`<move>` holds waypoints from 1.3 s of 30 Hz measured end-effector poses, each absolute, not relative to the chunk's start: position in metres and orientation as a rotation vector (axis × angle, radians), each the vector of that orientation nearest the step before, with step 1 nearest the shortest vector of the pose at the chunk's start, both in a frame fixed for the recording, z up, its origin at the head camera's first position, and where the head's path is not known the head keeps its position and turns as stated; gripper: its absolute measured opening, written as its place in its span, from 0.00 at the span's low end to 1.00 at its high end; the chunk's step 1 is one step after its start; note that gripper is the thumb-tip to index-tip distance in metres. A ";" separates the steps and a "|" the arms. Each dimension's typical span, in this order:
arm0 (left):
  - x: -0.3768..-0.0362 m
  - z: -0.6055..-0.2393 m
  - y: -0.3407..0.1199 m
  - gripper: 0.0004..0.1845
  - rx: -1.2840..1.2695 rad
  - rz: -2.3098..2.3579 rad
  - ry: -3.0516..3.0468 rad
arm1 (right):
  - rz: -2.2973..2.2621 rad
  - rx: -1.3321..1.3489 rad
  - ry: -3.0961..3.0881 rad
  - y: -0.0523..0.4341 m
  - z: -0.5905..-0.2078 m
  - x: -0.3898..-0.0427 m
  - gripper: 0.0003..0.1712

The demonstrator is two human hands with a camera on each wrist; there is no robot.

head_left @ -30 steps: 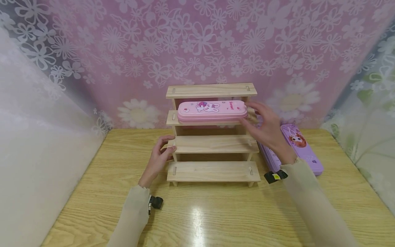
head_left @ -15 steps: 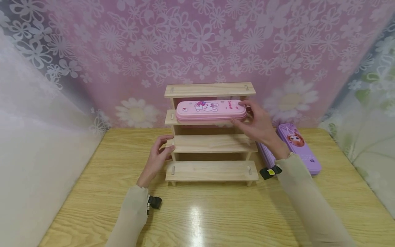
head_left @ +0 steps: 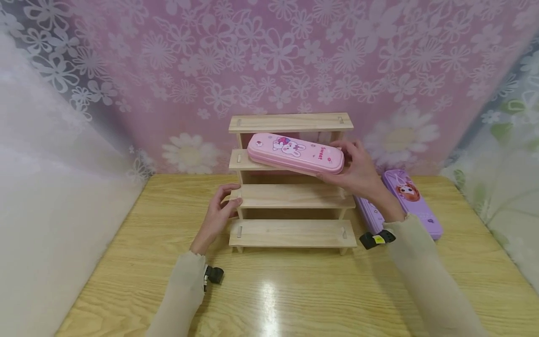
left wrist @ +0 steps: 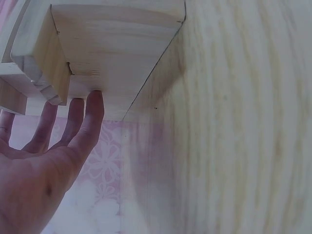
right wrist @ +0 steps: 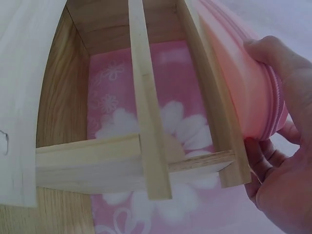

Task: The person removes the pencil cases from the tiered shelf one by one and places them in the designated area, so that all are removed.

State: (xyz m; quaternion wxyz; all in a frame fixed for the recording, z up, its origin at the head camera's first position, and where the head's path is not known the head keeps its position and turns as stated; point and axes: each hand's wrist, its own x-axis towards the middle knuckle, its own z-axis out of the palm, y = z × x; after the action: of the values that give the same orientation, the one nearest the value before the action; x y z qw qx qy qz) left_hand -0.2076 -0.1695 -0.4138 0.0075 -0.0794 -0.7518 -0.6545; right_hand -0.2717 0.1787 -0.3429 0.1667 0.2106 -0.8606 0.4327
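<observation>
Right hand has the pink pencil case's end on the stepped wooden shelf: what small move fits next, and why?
Probably lift the free end a little further so the pink rabbit-print pencil case comes clear of the stepped wooden shelf. The right hand grips its right end, which already juts forward off the tier while the left end rests on it. The left hand steadies the shelf's left side.

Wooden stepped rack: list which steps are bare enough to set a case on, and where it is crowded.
On the wooden stepped rack, the top step, third step and bottom step lie bare. The second step is crowded: the pink pencil case sits askew there, held by the right hand. The left hand touches the third step's left end.
</observation>
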 end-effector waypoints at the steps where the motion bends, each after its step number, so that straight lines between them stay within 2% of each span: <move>1: -0.208 -0.414 -0.169 0.23 -0.248 -2.044 -2.353 | 1.217 0.587 -2.467 0.179 -0.342 -0.271 0.43; 8: -0.208 -0.414 -0.169 0.22 -0.233 -2.059 -2.345 | 1.218 0.528 -2.537 0.181 -0.337 -0.261 0.41; 15: -0.209 -0.417 -0.169 0.22 -0.230 -2.070 -2.326 | 1.169 0.474 -2.595 0.190 -0.335 -0.250 0.44; 27: -0.212 -0.420 -0.169 0.22 -0.233 -2.075 -2.319 | 1.221 0.511 -2.449 0.208 -0.349 -0.230 0.42; 39: -0.210 -0.419 -0.168 0.22 -0.231 -2.074 -2.315 | 1.230 0.544 -2.256 0.215 -0.343 -0.195 0.40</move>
State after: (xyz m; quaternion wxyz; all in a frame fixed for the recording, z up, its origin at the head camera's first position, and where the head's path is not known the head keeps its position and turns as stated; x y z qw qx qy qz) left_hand -0.2101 -0.1678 -0.4188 0.0125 -0.0741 -0.7427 -0.6654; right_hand -0.1949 0.2147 -0.3427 0.2546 0.2003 -0.8307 0.4527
